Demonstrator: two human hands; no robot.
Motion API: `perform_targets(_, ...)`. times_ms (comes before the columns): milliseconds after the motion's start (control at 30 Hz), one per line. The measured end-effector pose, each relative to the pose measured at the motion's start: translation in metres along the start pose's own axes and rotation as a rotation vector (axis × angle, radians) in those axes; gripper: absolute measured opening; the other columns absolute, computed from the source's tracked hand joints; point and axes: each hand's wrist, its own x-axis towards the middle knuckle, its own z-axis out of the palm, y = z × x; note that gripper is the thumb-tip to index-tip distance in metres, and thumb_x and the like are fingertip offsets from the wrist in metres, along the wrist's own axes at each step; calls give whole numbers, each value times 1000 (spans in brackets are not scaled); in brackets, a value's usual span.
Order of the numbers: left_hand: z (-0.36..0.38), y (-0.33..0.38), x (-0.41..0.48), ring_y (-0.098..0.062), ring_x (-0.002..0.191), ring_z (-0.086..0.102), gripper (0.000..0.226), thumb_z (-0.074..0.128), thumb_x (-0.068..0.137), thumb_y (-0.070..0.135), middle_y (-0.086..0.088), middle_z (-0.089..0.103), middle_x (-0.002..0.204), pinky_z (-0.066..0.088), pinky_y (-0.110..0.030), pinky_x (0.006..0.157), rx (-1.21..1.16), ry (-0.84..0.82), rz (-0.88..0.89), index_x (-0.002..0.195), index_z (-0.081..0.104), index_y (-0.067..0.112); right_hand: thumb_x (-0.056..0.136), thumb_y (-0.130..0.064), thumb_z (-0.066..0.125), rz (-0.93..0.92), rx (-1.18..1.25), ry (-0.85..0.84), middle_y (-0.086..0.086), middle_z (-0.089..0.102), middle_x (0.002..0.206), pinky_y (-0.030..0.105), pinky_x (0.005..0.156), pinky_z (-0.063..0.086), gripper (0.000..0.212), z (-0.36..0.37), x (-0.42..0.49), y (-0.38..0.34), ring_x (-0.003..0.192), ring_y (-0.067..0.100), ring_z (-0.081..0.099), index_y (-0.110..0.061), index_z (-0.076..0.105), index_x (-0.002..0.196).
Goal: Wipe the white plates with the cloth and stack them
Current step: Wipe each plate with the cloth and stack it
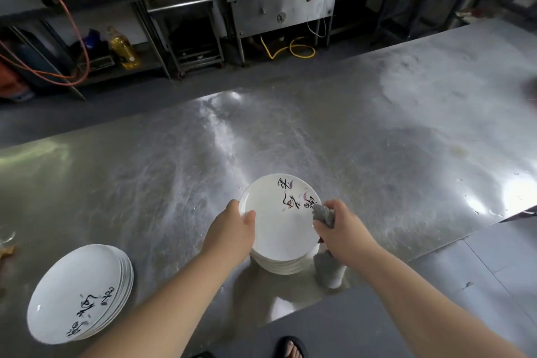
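Dim kitchen, bright glare patches on steel table (pixel 377 131), soft focus, wide-angle bending at edges

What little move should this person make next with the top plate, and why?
Probably sweep the cloth across the top plate toward the left hand. The right hand grips the cloth at the plate's right edge, and the left hand holds the opposite rim, so the middle likely awaits wiping.

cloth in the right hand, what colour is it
The cloth is grey, clearest in the head view.
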Motion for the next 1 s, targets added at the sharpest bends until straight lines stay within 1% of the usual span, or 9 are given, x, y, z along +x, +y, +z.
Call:
perform_targets(100, 14, -10, 6, -26, 79, 60, 26, 49, 106, 46, 3, 55, 88, 45, -36, 62, 140, 42, -13, 107, 37, 22, 95, -35, 58, 13, -54, -31, -10, 71, 70, 27, 53, 50, 15, 14, 7, 4, 58, 1, 67, -33, 50, 108)
perform_targets(200, 22, -12, 12, -27, 74, 58, 32, 47, 107, 46, -4, 66, 93, 43, -36, 61, 265, 103, 12, 115, 37, 18, 96, -38, 57, 11, -170, 13, -9, 67, 80, 30, 52, 45, 21, 20, 12, 4, 65, 10, 64, -33, 45, 113)
perform_targets(300, 26, -11, 14, -31, 82, 71, 37, 46, 107, 47, -6, 73, 100, 43, -35, 60, 344, 123, 41, 123, 38, 15, 97, -40, 57, 8, -241, 45, -10, 61, 82, 30, 50, 39, 25, 22, 13, 4, 68, 10, 58, -30, 45, 117)
perform_targets(433, 30, -12, 13, -28, 84, 75, 40, 47, 106, 48, -3, 74, 96, 40, -32, 55, 418, 128, 42, 124, 36, 14, 96, -44, 57, 12, -287, 65, -12, 60, 81, 29, 50, 39, 25, 25, 9, 6, 68, 7, 57, -33, 44, 114)
perform_targets(600, 26, -16, 18, -29, 86, 73, 41, 45, 106, 48, -4, 73, 101, 42, -34, 59, 437, 86, 67, 129, 37, 16, 92, -47, 58, 21, -296, 63, -12, 67, 72, 34, 61, 54, 19, 16, 2, -4, 67, 13, 63, -34, 49, 103)
perform_targets(667, 16, -23, 20, -28, 84, 71, 39, 44, 107, 49, -3, 72, 100, 46, -34, 61, 411, 61, 102, 128, 41, 16, 92, -50, 55, 18, -297, 107, -12, 69, 68, 34, 59, 57, 18, 10, -1, -16, 60, 15, 65, -34, 49, 98)
perform_targets(767, -12, -51, 21, -27, 83, 69, 40, 39, 108, 54, -3, 72, 101, 53, -36, 66, 360, 84, 93, 125, 44, 19, 94, -52, 55, -68, -313, 124, -20, 70, 65, 29, 57, 51, 18, 12, -4, -52, 65, 7, 65, -36, 49, 99)
perform_targets(900, -60, -124, 18, -26, 77, 59, 36, 38, 106, 56, 0, 70, 97, 43, -35, 64, 302, 174, -18, 114, 48, 22, 93, -43, 60, -214, -301, -41, -42, 60, 66, 25, 57, 45, 12, 60, -2, -115, 57, -10, 62, -34, 52, 97)
perform_targets(1000, -99, -202, 3, -27, 82, 64, 29, 44, 105, 53, 3, 67, 89, 39, -34, 63, 248, 232, -154, 105, 52, 25, 90, -38, 61, -269, -292, -173, -30, 66, 61, 27, 54, 46, 12, 126, -2, -158, 53, -10, 63, -31, 54, 95)
